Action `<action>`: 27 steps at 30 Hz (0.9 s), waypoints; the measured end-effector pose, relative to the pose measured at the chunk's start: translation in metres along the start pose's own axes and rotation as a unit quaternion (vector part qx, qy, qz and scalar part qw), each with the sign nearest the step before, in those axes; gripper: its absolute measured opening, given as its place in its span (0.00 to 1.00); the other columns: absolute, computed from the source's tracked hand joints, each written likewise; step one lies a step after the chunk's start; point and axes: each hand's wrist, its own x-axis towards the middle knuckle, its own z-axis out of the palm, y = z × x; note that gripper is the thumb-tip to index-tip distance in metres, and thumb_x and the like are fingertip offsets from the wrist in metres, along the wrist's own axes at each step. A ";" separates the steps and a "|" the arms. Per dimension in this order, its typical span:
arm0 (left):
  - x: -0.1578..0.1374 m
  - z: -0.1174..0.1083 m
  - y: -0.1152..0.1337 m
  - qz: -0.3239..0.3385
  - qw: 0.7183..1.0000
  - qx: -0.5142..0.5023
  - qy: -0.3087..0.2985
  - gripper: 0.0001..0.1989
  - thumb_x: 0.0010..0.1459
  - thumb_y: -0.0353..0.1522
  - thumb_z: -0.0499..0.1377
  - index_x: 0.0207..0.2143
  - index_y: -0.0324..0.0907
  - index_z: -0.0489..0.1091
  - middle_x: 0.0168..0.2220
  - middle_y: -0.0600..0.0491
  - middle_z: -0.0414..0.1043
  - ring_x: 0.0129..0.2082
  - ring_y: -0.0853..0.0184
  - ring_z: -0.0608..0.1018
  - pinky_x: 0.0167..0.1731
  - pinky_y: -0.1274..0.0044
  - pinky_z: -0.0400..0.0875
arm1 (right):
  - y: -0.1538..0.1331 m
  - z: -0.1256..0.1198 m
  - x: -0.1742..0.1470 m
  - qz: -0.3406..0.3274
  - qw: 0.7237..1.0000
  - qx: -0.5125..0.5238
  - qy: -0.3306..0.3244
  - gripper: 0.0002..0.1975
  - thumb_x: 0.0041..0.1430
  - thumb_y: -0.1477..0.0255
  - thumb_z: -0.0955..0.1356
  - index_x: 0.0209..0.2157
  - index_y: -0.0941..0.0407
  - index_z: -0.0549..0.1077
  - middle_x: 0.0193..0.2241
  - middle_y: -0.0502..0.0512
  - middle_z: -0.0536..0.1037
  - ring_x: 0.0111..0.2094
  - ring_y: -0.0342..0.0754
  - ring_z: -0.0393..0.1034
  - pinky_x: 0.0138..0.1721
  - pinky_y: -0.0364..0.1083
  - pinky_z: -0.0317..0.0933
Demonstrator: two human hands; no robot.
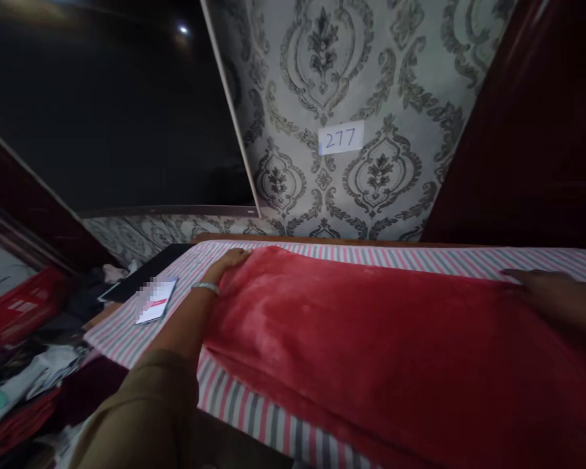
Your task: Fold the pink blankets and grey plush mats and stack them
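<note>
A soft, plush red blanket [342, 319] lies folded in a long flat shape on a pink, grey and white striped cloth [268, 417]. My left hand [230, 262], with a silver band at its wrist, rests at the blanket's far left corner, fingers stretched along its edge. At the far right edge, my right hand [561, 296] touches the blanket with its fingers extended; it is dark and slightly blurred, and its thumb is hard to make out. The blanket's near right part runs out of the picture.
Left of my forearm, a phone [156, 301] with a lit screen lies on the striped cloth. A dark flat panel [149, 270] sits behind it. Clothes [43, 371] are piled at lower left. A large screen [117, 111] and patterned wall [332, 71] stand behind.
</note>
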 end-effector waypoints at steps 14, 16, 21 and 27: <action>-0.175 0.035 0.043 0.148 0.986 -0.064 0.034 0.07 0.57 0.33 0.59 0.38 0.41 0.73 0.41 0.41 0.76 0.41 0.54 0.78 0.42 0.69 0.67 | -0.254 -0.041 -0.121 -0.298 0.926 0.227 -0.044 0.23 0.60 0.69 0.65 0.56 0.51 0.75 0.56 0.60 0.75 0.55 0.60 0.71 0.54 0.59 0.66; -0.193 0.050 0.044 0.187 0.976 -0.115 0.017 0.06 0.56 0.35 0.60 0.34 0.42 0.73 0.40 0.43 0.76 0.38 0.57 0.77 0.41 0.69 0.67 | -0.260 -0.031 -0.132 -0.266 0.935 0.235 -0.004 0.21 0.64 0.67 0.63 0.56 0.51 0.75 0.56 0.59 0.75 0.55 0.60 0.70 0.53 0.61 0.66; -0.180 0.057 0.022 0.055 0.919 -0.389 0.044 0.09 0.60 0.36 0.57 0.27 0.44 0.67 0.25 0.53 0.71 0.26 0.66 0.72 0.32 0.74 0.66 | -0.261 -0.017 -0.141 -0.234 0.933 0.262 0.075 0.21 0.68 0.64 0.59 0.54 0.50 0.77 0.55 0.58 0.76 0.55 0.58 0.69 0.53 0.60 0.65; -0.148 0.063 0.020 -0.014 0.871 -0.491 0.011 0.18 0.55 0.46 0.63 0.23 0.45 0.63 0.14 0.58 0.61 0.14 0.71 0.64 0.18 0.77 0.55 | -0.259 -0.010 -0.138 -0.240 0.927 0.277 0.085 0.21 0.69 0.62 0.58 0.55 0.50 0.76 0.54 0.57 0.77 0.55 0.57 0.69 0.54 0.60 0.64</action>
